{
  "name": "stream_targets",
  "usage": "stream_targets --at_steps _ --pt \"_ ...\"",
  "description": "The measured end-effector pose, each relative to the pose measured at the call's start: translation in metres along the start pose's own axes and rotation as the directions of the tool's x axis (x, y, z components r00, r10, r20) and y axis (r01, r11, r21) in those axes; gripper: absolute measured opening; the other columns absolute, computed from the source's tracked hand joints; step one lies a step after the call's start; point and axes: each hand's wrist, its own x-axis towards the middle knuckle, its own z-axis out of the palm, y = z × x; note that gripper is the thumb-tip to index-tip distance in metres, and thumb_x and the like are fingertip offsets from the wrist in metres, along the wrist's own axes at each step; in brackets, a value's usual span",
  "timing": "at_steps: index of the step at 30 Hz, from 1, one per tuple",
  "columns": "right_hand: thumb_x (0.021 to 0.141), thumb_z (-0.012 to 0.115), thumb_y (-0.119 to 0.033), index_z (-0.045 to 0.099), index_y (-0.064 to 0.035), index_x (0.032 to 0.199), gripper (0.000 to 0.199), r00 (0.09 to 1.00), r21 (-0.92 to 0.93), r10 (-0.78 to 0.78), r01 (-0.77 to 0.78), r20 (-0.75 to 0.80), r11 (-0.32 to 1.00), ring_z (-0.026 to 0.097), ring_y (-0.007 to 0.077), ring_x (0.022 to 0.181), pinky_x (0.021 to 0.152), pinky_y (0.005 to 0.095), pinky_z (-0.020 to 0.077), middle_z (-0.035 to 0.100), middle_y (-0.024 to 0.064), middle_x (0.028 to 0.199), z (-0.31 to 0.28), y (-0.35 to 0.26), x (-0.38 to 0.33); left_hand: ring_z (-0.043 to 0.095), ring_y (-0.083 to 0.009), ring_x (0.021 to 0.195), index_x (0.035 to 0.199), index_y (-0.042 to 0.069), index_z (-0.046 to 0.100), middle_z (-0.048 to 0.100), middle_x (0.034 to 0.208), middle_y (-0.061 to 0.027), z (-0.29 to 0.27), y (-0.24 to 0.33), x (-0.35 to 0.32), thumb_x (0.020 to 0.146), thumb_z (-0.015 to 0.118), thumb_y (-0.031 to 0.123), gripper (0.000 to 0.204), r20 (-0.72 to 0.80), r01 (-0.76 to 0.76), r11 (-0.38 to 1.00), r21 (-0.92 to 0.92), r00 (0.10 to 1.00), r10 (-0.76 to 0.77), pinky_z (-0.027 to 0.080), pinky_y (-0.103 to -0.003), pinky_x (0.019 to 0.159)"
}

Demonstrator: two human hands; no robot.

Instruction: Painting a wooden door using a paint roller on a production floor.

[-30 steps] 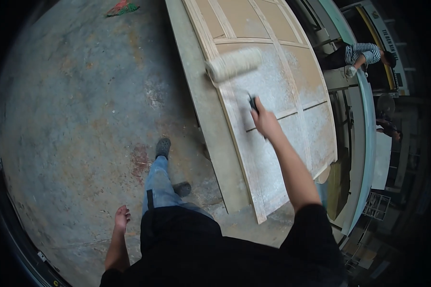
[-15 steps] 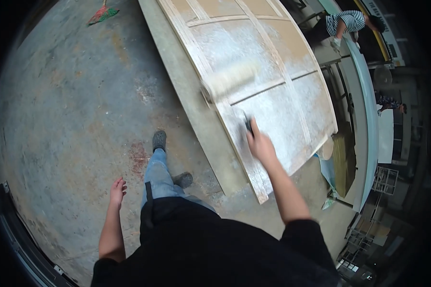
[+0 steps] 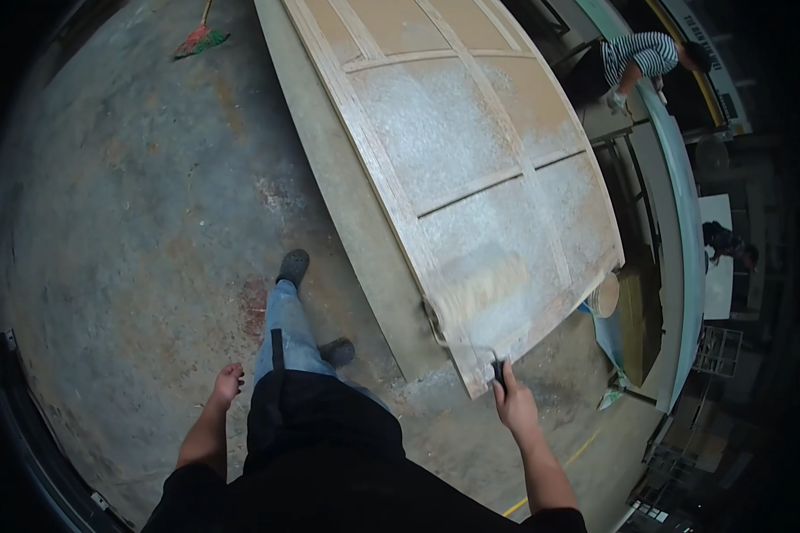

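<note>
My right hand (image 3: 517,404) is closed round the dark handle of a paint roller (image 3: 484,289). The roller's wide, cream-coloured sleeve, smeared by motion, lies over the near end of a large wooden panel (image 3: 378,169). Thin wooden strips divide the panel's brown sheet into fields. A patchy white coat covers the middle and near fields, while the far ones are mostly bare brown. At my left side, above the concrete floor, hangs my left hand (image 3: 229,382), fingers curled in with nothing seen in them.
A pale board (image 3: 364,258) juts out beneath the panel's left edge. On the floor at the far left lies a red and green broom (image 3: 202,41). A person in a striped shirt (image 3: 640,58) bends over a long pale-green panel (image 3: 680,213) at right. A round container (image 3: 604,296) stands by the panel's near corner.
My right hand has drawn the roller from the middle of the panel toward its near end. My left hand has shifted slightly down and its fingers have curled in more.
</note>
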Motion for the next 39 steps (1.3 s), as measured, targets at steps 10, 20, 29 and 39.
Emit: stream_targets --at_steps 10,20,29,39 --pt "0.092 0.051 -0.029 0.033 -0.0134 0.142 0.055 0.963 0.016 -0.256 0.258 -0.082 0.966 0.060 0.0467 0.079 0.070 0.0533 0.0470 0.062 0.0298 0.085 -0.078 -0.282 0.382 0.056 -0.0152 0.082 0.114 0.017 0.057 0.060 0.099 0.0010 -0.057 0.089 0.044 0.093 0.053 0.038 0.030 -0.048 0.080 0.978 -0.190 0.995 -0.090 0.045 -0.034 0.068" --pt "0.091 0.050 -0.032 0.033 -0.0180 0.142 0.056 0.963 0.004 -0.244 0.246 -0.114 0.969 0.062 0.0422 0.083 0.073 0.0506 0.0494 0.065 0.0249 0.089 -0.117 -0.369 0.502 0.056 -0.0150 0.090 0.118 0.014 0.054 0.060 0.112 -0.0037 -0.108 0.281 0.093 0.093 0.052 0.040 0.036 -0.060 -0.199 0.941 -0.274 0.980 0.189 0.047 -0.031 0.075" --pt "0.091 0.054 -0.033 0.030 -0.0264 0.144 0.059 0.936 0.078 0.352 -0.353 0.019 0.933 0.062 0.0400 0.073 0.065 0.0493 0.0497 0.064 0.0182 0.084 -0.031 -0.130 0.099 0.057 -0.0207 0.100 0.132 0.015 0.047 0.058 0.118 -0.0070 -0.034 0.399 0.136 0.093 0.050 0.042 0.047 0.191 -0.081 0.997 0.010 0.978 0.077 0.048 -0.037 0.080" --pt "0.090 0.055 -0.031 0.029 -0.0175 0.144 0.062 0.419 0.472 0.883 -0.835 0.211 0.284 0.061 0.0459 0.076 0.070 0.0544 0.0483 0.063 0.0271 0.082 0.043 -0.255 -0.023 0.051 -0.0321 0.114 0.131 -0.001 0.047 0.053 0.128 -0.0156 0.164 0.524 0.094 0.096 0.038 0.043 0.056 0.154 -0.283 0.825 -0.489 0.903 0.401 0.043 -0.040 0.097"
